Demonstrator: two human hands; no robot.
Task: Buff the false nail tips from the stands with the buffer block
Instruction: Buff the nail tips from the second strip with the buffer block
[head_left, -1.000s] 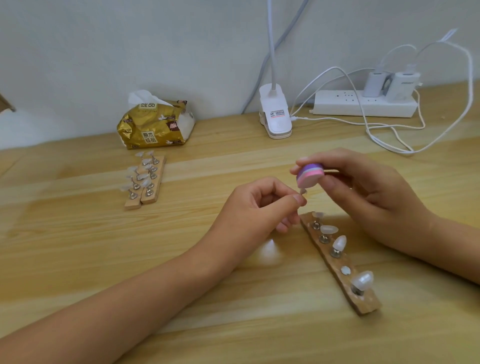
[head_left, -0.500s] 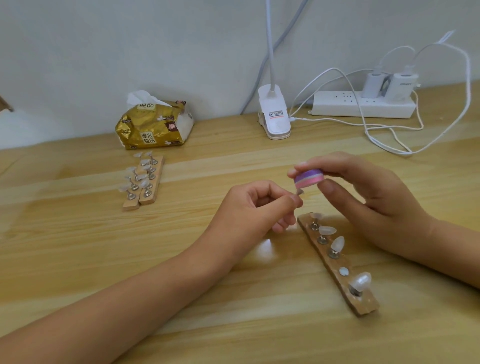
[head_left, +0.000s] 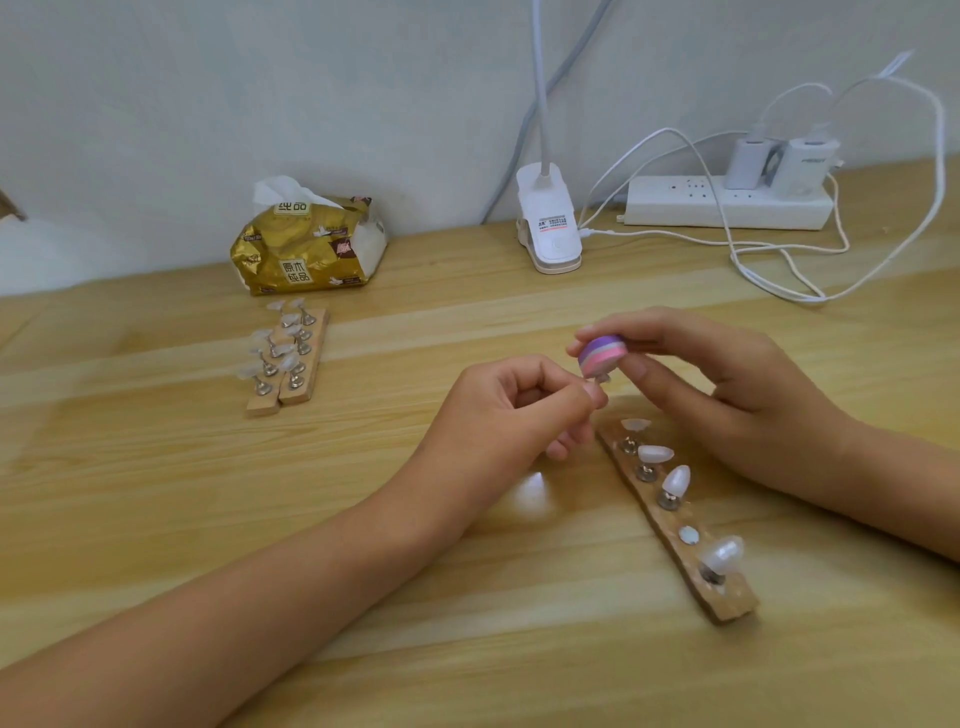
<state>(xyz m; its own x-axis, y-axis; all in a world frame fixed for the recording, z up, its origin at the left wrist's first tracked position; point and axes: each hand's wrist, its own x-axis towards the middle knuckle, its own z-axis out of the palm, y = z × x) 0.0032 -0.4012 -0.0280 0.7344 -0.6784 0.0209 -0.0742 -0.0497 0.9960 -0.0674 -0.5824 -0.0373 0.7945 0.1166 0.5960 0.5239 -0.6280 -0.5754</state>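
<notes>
My right hand (head_left: 727, 389) grips a round purple-and-pink buffer block (head_left: 601, 355) between thumb and fingers. My left hand (head_left: 511, 410) pinches a small false nail tip (head_left: 602, 381) on its holder, and the block's underside lies against it. Just below both hands a wooden stand (head_left: 675, 525) runs diagonally on the table. It carries several white nail tips (head_left: 655, 453) on metal pegs, and one bare metal base (head_left: 689, 535) shows between them.
Two more wooden stands (head_left: 283, 358) with several nail tips lie side by side at the left. Behind them sits a gold tissue pack (head_left: 306, 244). A white clip lamp (head_left: 548, 223), a power strip (head_left: 727, 202) and loose white cables (head_left: 779, 270) line the back.
The buffer block dipped flat over the nail tip half a second ago and now sits tilted again. My left hand keeps its pinch; both hands stay in roughly the same place.
</notes>
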